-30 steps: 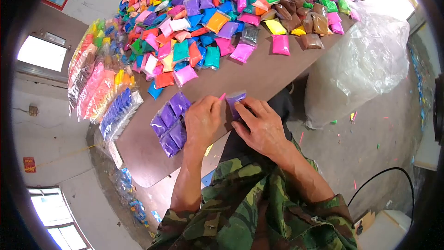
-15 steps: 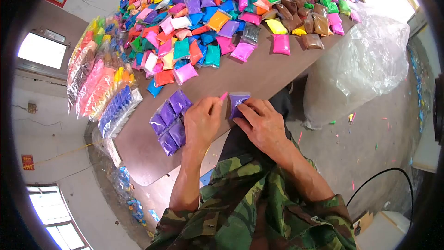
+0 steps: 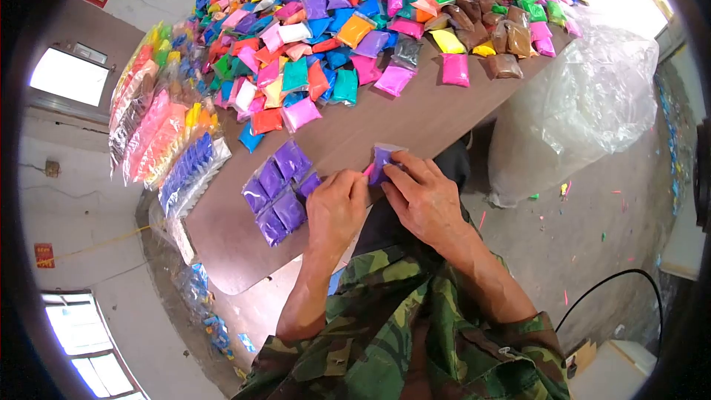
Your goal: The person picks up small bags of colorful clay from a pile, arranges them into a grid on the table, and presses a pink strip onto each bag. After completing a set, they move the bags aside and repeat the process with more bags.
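My right hand [image 3: 424, 194] is closed on a small purple packet [image 3: 383, 157] near the table's front edge, its fingertips over the lower right part. Close by on the left, my left hand [image 3: 338, 207] pinches a small pink stick [image 3: 368, 170], whose tip meets the packet's left side. Most of the stick is hidden by the fingers, and its kind does not show. Several purple packets [image 3: 280, 188] in clear plastic lie in rows on the brown table [image 3: 348, 130], just left of my left hand.
A big heap of coloured packets [image 3: 318, 37] covers the far side. Clear bags of sorted coloured pieces [image 3: 174, 133] stand at the left edge. A large clear plastic bag [image 3: 570, 118] stands on the floor at right, where small scraps lie scattered.
My left hand has moved right and slightly down, bringing the pink stick up to the purple packet. The packet in my right hand has shifted slightly.
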Motion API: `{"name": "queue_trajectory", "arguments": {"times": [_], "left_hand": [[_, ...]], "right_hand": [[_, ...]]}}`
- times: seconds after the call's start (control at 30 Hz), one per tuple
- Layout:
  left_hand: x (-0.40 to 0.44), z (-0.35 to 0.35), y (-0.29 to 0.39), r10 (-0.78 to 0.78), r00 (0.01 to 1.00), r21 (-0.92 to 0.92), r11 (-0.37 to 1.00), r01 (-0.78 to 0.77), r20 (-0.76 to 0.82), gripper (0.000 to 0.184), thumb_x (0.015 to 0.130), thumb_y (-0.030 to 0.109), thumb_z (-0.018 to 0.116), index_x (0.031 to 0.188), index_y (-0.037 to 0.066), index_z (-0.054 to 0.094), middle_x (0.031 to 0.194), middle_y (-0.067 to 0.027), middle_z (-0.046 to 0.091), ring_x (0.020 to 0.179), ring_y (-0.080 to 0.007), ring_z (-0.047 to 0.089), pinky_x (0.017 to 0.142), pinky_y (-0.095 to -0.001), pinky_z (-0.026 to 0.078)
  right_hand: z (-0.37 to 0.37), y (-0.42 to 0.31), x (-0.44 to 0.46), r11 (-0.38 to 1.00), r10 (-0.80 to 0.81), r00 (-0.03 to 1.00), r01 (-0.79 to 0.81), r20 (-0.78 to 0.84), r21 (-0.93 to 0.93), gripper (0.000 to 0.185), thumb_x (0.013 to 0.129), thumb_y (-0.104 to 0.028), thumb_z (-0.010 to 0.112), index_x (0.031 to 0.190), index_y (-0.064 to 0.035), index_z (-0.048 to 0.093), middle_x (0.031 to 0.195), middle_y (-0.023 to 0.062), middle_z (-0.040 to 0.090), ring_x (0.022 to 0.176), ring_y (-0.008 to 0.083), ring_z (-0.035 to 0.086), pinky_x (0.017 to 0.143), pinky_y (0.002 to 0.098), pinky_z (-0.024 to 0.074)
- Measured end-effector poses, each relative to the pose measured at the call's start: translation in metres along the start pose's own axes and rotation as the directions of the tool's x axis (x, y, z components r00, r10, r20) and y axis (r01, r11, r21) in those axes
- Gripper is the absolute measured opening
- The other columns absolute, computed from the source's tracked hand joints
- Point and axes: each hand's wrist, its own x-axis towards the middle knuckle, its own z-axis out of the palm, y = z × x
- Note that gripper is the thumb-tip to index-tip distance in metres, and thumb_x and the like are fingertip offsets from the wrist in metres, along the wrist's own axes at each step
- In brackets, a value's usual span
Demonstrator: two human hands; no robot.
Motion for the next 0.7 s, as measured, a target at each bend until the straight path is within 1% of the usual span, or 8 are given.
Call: {"name": "queue_trajectory", "arguments": {"times": [0.1, 0.2, 0.3, 0.4, 0.5, 0.6, 0.63, 0.7], "left_hand": [[0.002, -0.005, -0.001, -0.149, 0.989, -0.077, 0.986, 0.150, 0.020, 0.013, 0.099, 0.013, 0.076, 0.098, -0.001, 0.076, 0.082, -0.0168, 0.074, 0.069, -0.0270, 0.071, 0.064, -0.0401, 0.052], [-0.003, -0.013, 0.027, -0.164, 0.986, -0.179, 0.970, 0.166, 0.027, 0.014, 0.099, 0.013, 0.076, 0.096, -0.001, 0.075, 0.081, -0.0170, 0.073, 0.068, -0.0272, 0.070, 0.064, -0.0408, 0.053], [-0.010, -0.001, 0.010, -0.163, 0.986, -0.093, 0.982, 0.166, 0.044, 0.006, 0.098, 0.008, 0.073, 0.096, 0.003, 0.072, 0.086, -0.0179, 0.073, 0.080, -0.0407, 0.072, 0.070, -0.0492, 0.056], [-0.011, -0.008, 0.008, -0.103, 0.995, 0.024, 0.994, 0.104, -0.008, 0.007, 0.099, 0.010, 0.073, 0.097, 0.004, 0.071, 0.087, -0.0170, 0.074, 0.081, -0.0402, 0.073, 0.070, -0.0493, 0.057], [-0.011, -0.011, 0.014, -0.110, 0.993, 0.001, 0.994, 0.110, -0.049, 0.007, 0.100, 0.011, 0.073, 0.097, 0.005, 0.071, 0.089, -0.0157, 0.074, 0.081, -0.0398, 0.073, 0.070, -0.0501, 0.057], [-0.019, 0.000, 0.016, -0.016, 0.999, -0.066, 0.998, 0.014, -0.041, 0.006, 0.100, 0.012, 0.072, 0.098, 0.006, 0.071, 0.091, -0.0150, 0.074, 0.080, -0.0399, 0.073, 0.068, -0.0500, 0.058], [-0.019, 0.002, 0.011, 0.016, 0.999, -0.022, 1.000, -0.017, -0.049, 0.007, 0.100, 0.013, 0.072, 0.098, 0.006, 0.071, 0.091, -0.0149, 0.074, 0.078, -0.0401, 0.073, 0.067, -0.0498, 0.058], [-0.019, 0.001, 0.002, -0.007, 0.998, 0.061, 0.998, 0.011, -0.069, 0.008, 0.100, 0.013, 0.073, 0.098, 0.006, 0.070, 0.090, -0.0150, 0.074, 0.078, -0.0399, 0.073, 0.067, -0.0494, 0.058]], "right_hand": [[0.001, -0.003, -0.002, 0.999, 0.041, 0.999, -0.041, -0.010, 0.002, 0.025, 0.091, -0.016, 0.082, 0.113, -0.0049, 0.076, 0.125, 0.0120, 0.071, 0.097, 0.0332, 0.071, 0.077, 0.0428, 0.0612], [0.003, -0.003, -0.002, 0.999, 0.043, 0.999, -0.043, -0.028, 0.005, 0.024, 0.091, -0.016, 0.082, 0.112, -0.0057, 0.076, 0.124, 0.0113, 0.070, 0.098, 0.0326, 0.071, 0.076, 0.0429, 0.0611], [0.002, -0.007, -0.001, 0.997, 0.071, 0.997, -0.070, -0.008, 0.011, 0.025, 0.091, -0.017, 0.083, 0.112, -0.0055, 0.076, 0.123, 0.0110, 0.069, 0.100, 0.0324, 0.071, 0.076, 0.0427, 0.0613], [0.002, -0.010, -0.004, 0.997, 0.075, 0.997, -0.075, 0.015, -0.024, 0.031, 0.087, -0.020, 0.086, 0.114, -0.0056, 0.076, 0.123, 0.0105, 0.068, 0.101, 0.0318, 0.071, 0.077, 0.0421, 0.0618], [0.002, -0.011, -0.004, 0.993, 0.115, 0.993, -0.115, -0.006, -0.013, 0.042, 0.079, -0.019, 0.093, 0.116, -0.0075, 0.078, 0.124, 0.0076, 0.069, 0.097, 0.0288, 0.073, 0.079, 0.0399, 0.0616], [0.000, -0.010, -0.003, 0.994, 0.103, 0.995, -0.103, -0.003, -0.033, 0.046, 0.077, -0.021, 0.093, 0.118, -0.0080, 0.078, 0.126, 0.0071, 0.069, 0.099, 0.0270, 0.073, 0.079, 0.0404, 0.0617], [0.000, -0.010, -0.002, 0.993, 0.118, 0.993, -0.118, 0.006, -0.026, 0.046, 0.077, -0.021, 0.093, 0.118, -0.0082, 0.078, 0.126, 0.0071, 0.069, 0.100, 0.0269, 0.073, 0.080, 0.0405, 0.0617], [0.000, -0.011, -0.003, 0.988, 0.152, 0.988, -0.152, 0.023, -0.009, 0.047, 0.076, -0.021, 0.093, 0.119, -0.0085, 0.078, 0.126, 0.0071, 0.069, 0.102, 0.0267, 0.073, 0.081, 0.0409, 0.0617]]}}
